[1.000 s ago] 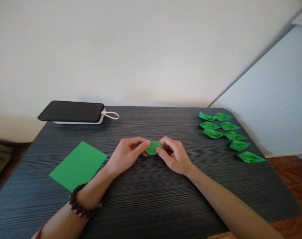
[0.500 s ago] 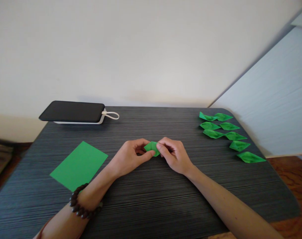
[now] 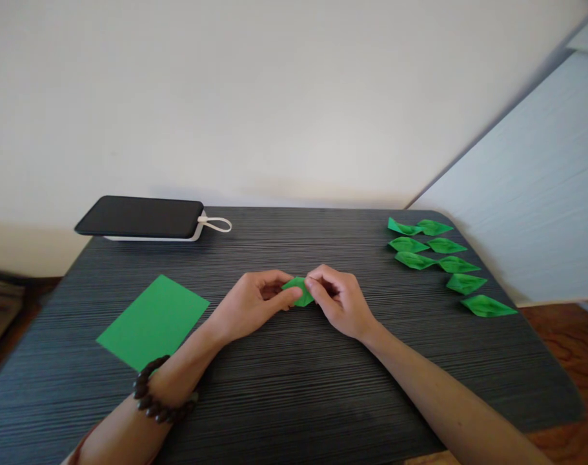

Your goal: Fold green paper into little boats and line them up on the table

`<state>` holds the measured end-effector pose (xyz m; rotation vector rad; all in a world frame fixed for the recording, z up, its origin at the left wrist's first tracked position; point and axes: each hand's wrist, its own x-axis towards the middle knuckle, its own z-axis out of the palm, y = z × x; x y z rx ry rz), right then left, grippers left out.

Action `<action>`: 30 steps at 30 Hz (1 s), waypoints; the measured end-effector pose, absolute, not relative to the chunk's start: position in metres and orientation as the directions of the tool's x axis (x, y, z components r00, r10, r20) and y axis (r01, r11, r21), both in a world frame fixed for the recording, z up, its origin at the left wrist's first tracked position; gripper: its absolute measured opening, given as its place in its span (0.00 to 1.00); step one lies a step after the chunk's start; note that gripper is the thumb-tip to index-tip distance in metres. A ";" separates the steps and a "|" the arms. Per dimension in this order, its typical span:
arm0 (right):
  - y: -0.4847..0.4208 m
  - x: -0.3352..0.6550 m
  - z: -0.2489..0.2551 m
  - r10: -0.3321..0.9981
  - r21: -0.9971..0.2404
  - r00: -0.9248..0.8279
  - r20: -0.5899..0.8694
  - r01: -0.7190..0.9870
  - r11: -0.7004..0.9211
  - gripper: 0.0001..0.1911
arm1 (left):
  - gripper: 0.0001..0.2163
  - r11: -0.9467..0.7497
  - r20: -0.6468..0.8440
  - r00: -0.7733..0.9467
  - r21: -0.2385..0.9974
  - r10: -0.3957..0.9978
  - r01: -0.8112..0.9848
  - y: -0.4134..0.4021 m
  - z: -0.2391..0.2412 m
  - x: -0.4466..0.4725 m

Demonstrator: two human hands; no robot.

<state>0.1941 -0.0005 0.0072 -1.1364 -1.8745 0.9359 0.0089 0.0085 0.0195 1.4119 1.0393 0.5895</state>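
Between my two hands is a small piece of folded green paper (image 3: 302, 298), held just over the middle of the table. My left hand (image 3: 255, 302) pinches its left side, with the thumb lying across the front. At its right end my right hand (image 3: 339, 297) grips it between thumb and fingers. The fingertips behind the paper are partly hidden. A flat green sheet of paper (image 3: 153, 323) lies on the table left of my left hand, its lower corner close to the beaded bracelet (image 3: 153, 400) on my left wrist.
Several leaf-shaped folded green papers (image 3: 448, 284) lie in rows at the table's right side. A phone (image 3: 141, 216) rests on a white block at the back left, with a white cable loop (image 3: 219, 224). The dark table (image 3: 294, 394) meets a wall (image 3: 294, 97) behind.
The folded paper has tilted slightly between my fingers, and my left thumb has shifted a little on it. Both hands stay in nearly the same place.
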 end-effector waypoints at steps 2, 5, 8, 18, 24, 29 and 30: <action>-0.001 0.194 0.007 0.915 -0.865 -0.345 0.210 0.371 0.338 0.10 | 0.09 0.099 -0.180 0.433 0.974 0.883 0.204 0.009 0.022 0.010; -0.002 0.193 0.008 0.913 -0.872 -0.360 0.191 0.366 0.327 0.10 | 0.08 0.076 -0.147 0.397 0.979 0.906 0.190 0.009 0.023 0.011; -0.002 0.194 0.009 0.907 -0.878 -0.388 0.162 0.363 0.312 0.09 | 0.08 0.059 -0.121 0.362 0.982 0.924 0.178 0.009 0.021 0.011; 0.001 0.196 0.004 0.922 -0.855 -0.363 0.132 0.428 0.291 0.14 | 0.11 0.140 -0.192 0.412 0.978 0.891 0.155 0.010 0.020 0.011; -0.001 0.195 0.005 0.914 -0.880 -0.396 0.093 0.396 0.261 0.12 | 0.10 0.120 -0.178 0.383 0.978 0.907 0.170 0.012 0.017 0.008; 0.000 0.195 0.005 0.915 -0.861 -0.389 0.107 0.425 0.281 0.13 | 0.10 0.117 -0.174 0.392 0.979 0.903 0.167 0.012 0.017 0.009; 0.000 0.195 0.005 0.915 -0.855 -0.387 0.112 0.432 0.287 0.13 | 0.10 0.108 -0.168 0.395 0.980 0.903 0.169 0.011 0.018 0.010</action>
